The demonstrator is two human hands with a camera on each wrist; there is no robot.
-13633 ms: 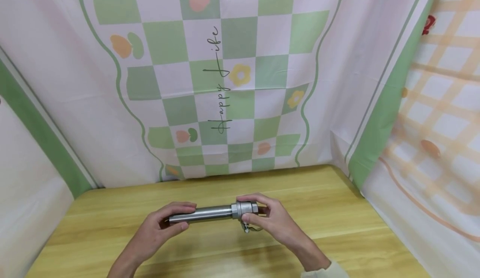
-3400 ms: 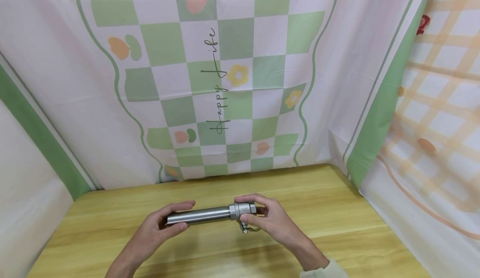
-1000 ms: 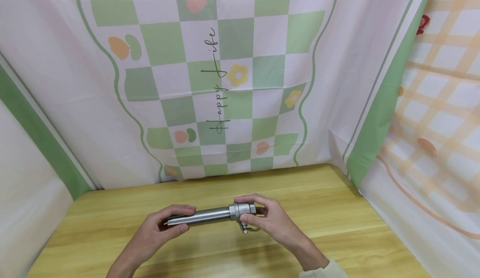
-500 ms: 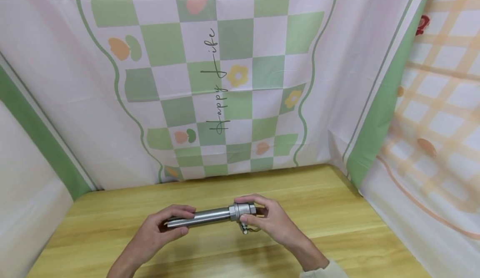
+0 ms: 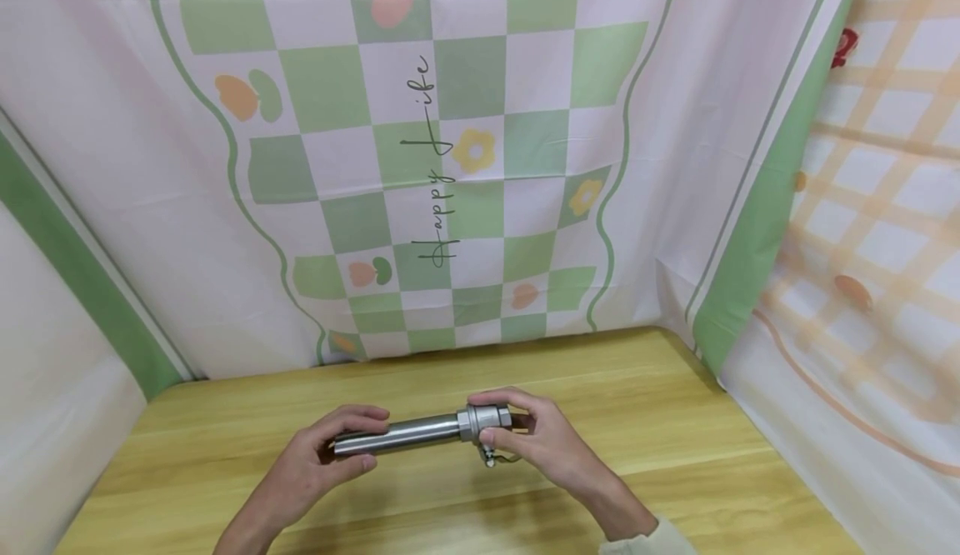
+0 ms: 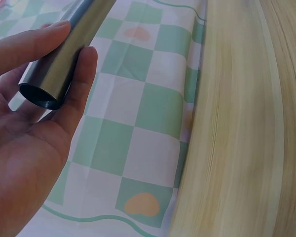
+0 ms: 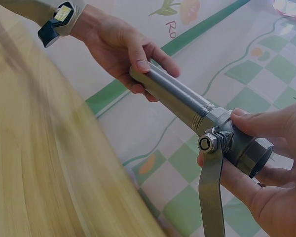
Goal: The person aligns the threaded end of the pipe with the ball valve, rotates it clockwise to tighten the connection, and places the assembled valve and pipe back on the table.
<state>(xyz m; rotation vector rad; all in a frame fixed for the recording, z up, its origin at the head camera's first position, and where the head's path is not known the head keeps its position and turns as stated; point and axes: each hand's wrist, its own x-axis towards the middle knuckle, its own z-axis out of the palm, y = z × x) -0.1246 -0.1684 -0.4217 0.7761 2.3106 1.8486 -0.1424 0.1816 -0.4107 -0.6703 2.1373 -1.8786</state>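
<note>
My left hand (image 5: 303, 459) grips the free end of a steel pipe (image 5: 420, 432), thumb on the near side and fingers on the far side. In the left wrist view the open round mouth of the pipe (image 6: 39, 96) points back toward the palm. A metal ball valve (image 5: 487, 420) sits on the pipe's other end, and my right hand (image 5: 551, 442) holds its body between thumb and fingers. Several bare thread turns (image 7: 203, 118) show where pipe meets valve in the right wrist view. The valve's flat lever handle (image 7: 212, 192) hangs down from its stem nut.
Pipe and valve are held above a wood-grain table (image 5: 600, 372). A checked green-and-white cloth (image 5: 480, 205) hangs behind the table's back edge, and more cloth (image 5: 870, 247) hangs at the right. A dark band with a small device (image 7: 59, 22) is on the left wrist.
The left fingers, raised off the pipe a few seconds ago, are back against it, and their hold shifts slightly. The right hand and valve stay in place.
</note>
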